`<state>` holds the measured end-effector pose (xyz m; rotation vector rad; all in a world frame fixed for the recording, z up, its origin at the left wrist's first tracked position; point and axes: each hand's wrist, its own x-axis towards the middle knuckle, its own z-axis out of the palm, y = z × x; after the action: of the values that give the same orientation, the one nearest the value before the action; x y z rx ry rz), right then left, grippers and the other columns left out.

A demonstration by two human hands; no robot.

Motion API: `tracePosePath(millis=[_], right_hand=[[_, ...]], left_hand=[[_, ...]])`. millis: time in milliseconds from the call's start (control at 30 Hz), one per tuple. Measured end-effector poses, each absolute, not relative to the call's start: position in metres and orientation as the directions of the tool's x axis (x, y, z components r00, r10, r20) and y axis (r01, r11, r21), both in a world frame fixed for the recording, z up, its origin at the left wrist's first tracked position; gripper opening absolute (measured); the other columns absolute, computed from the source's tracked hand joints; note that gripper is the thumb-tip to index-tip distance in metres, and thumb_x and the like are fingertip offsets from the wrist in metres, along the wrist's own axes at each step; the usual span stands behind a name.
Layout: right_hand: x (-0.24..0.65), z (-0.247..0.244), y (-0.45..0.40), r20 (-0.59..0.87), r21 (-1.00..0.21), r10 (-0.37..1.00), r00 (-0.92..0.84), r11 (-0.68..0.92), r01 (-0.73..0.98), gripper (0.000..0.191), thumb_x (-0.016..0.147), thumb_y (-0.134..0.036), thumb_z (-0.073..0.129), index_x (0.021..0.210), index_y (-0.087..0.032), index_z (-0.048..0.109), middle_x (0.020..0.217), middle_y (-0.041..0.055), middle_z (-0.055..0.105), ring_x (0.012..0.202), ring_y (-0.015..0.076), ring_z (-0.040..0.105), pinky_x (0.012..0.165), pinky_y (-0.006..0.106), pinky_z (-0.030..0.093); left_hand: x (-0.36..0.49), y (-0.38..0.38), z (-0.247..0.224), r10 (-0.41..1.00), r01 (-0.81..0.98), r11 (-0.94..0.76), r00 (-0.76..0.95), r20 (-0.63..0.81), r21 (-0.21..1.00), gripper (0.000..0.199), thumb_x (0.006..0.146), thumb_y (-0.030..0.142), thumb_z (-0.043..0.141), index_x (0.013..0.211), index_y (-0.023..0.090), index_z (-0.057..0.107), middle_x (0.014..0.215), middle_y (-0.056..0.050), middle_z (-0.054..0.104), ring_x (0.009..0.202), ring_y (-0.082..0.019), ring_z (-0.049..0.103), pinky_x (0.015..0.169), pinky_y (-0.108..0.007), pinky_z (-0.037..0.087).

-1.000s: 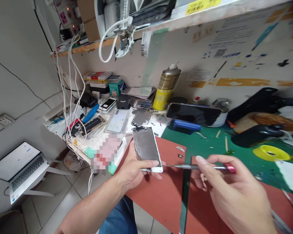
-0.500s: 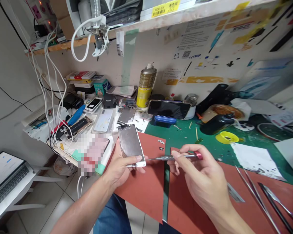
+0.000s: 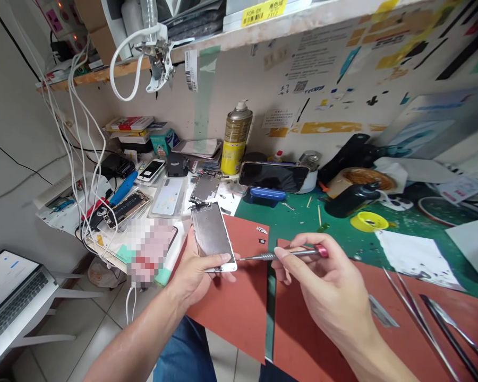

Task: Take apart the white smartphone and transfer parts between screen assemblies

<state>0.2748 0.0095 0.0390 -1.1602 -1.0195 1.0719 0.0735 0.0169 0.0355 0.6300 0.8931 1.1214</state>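
The left grip holds the phone screen assembly, the right grip a precision screwdriver (tip beside the assembly's near corner), so light pressure seems wise.

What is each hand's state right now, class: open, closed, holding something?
Left hand: closed, holding the phone screen panel.
Right hand: closed, holding the screwdriver, tip at the panel's edge.

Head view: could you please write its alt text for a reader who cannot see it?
A person's left hand holds a phone panel, grey side up, while the right hand points a screwdriver at its near end, over a red mat. Behind, a spray can and a propped phone stand on a cluttered bench.
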Motion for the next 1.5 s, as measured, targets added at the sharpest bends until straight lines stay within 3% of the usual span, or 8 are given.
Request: tracePosePath(millis=[167,300,467,767,1133,1233,1367,1500], right_hand=[[0.2749,0.04,0.0095,0.022,-0.991,0.983,0.183,0.046,-0.127,0.04,0.083,-0.051,0.086,0.091,-0.025,0.057,0.057,-0.003,0.064,0.042,0.0131,0.054,0.038,0.022,0.045],[0.2754,0.0388,0.0096,0.063,-0.991,0.981,0.185,0.084,-0.105,0.039,0.082,-0.047,0.088,0.092,-0.025,0.058,0.062,-0.0019,0.067,0.049,0.0143,0.061,0.047,0.023,0.053],[0.2766,0.0371,0.0085,0.042,-0.991,0.982,0.182,0.064,-0.117,0.038,0.084,-0.048,0.086,0.092,-0.025,0.057,0.058,-0.0039,0.062,0.044,0.0129,0.054,0.039,0.021,0.046],[0.2767,0.0366,0.0092,0.068,-0.987,0.986,0.154,0.089,-0.133,0.036,0.086,-0.046,0.086,0.092,-0.025,0.057,0.06,-0.0034,0.064,0.045,0.0124,0.054,0.041,0.022,0.046],[0.2761,0.0404,0.0111,0.114,-0.973,0.983,0.147,0.14,-0.182,0.032,0.09,-0.043,0.082,0.092,-0.025,0.056,0.063,-0.0043,0.064,0.053,0.0131,0.061,0.052,0.024,0.051],[0.276,0.0409,0.0127,0.075,-0.978,0.988,0.138,0.1,-0.182,0.031,0.093,-0.044,0.079,0.091,-0.025,0.053,0.06,-0.0054,0.063,0.046,0.0114,0.054,0.045,0.022,0.044],[0.2758,0.042,0.0135,0.099,-0.974,0.986,0.135,0.124,-0.189,0.03,0.092,-0.041,0.079,0.092,-0.025,0.053,0.063,-0.0051,0.065,0.052,0.0121,0.06,0.053,0.024,0.048],[0.2756,0.0447,0.0145,0.085,-0.974,0.988,0.132,0.11,-0.198,0.032,0.092,-0.043,0.078,0.091,-0.025,0.052,0.063,-0.0053,0.065,0.049,0.0112,0.057,0.049,0.023,0.044]], left_hand=[[0.074,0.0175,0.0361,0.945,-0.486,0.328,0.168,-0.282,0.81,0.096,0.07,0.012,0.091,0.145,0.03,0.035,0.102,-0.005,0.071,0.108,-0.041,0.076,0.049,-0.027,0.06],[0.075,0.0177,0.0377,0.943,-0.487,0.333,0.151,-0.298,0.808,0.101,0.068,0.012,0.092,0.148,0.031,0.032,0.104,-0.005,0.07,0.109,-0.041,0.076,0.048,-0.027,0.059],[0.0748,0.0177,0.0367,0.947,-0.482,0.322,0.155,-0.283,0.815,0.095,0.071,0.012,0.09,0.146,0.03,0.035,0.104,-0.005,0.07,0.11,-0.041,0.076,0.049,-0.027,0.06],[0.0752,0.0169,0.0373,0.947,-0.478,0.32,0.143,-0.287,0.818,0.098,0.069,0.012,0.09,0.147,0.03,0.032,0.101,-0.005,0.071,0.11,-0.042,0.076,0.048,-0.027,0.059],[0.0748,0.0202,0.038,0.957,-0.436,0.289,0.118,-0.264,0.853,0.077,0.074,0.015,0.09,0.134,0.027,0.043,0.097,-0.005,0.071,0.101,-0.035,0.078,0.048,-0.025,0.057],[0.0753,0.0214,0.039,0.956,-0.417,0.293,0.116,-0.269,0.861,0.079,0.075,0.014,0.089,0.138,0.029,0.043,0.097,-0.005,0.072,0.101,-0.033,0.078,0.05,-0.025,0.057],[0.0759,0.0227,0.0409,0.954,-0.404,0.297,0.095,-0.283,0.865,0.086,0.073,0.014,0.091,0.142,0.03,0.043,0.101,-0.006,0.072,0.105,-0.035,0.077,0.05,-0.025,0.056],[0.0748,0.0238,0.04,0.954,-0.384,0.298,0.098,-0.283,0.874,0.09,0.073,0.016,0.092,0.145,0.031,0.042,0.101,-0.006,0.073,0.102,-0.035,0.078,0.052,-0.025,0.057]])
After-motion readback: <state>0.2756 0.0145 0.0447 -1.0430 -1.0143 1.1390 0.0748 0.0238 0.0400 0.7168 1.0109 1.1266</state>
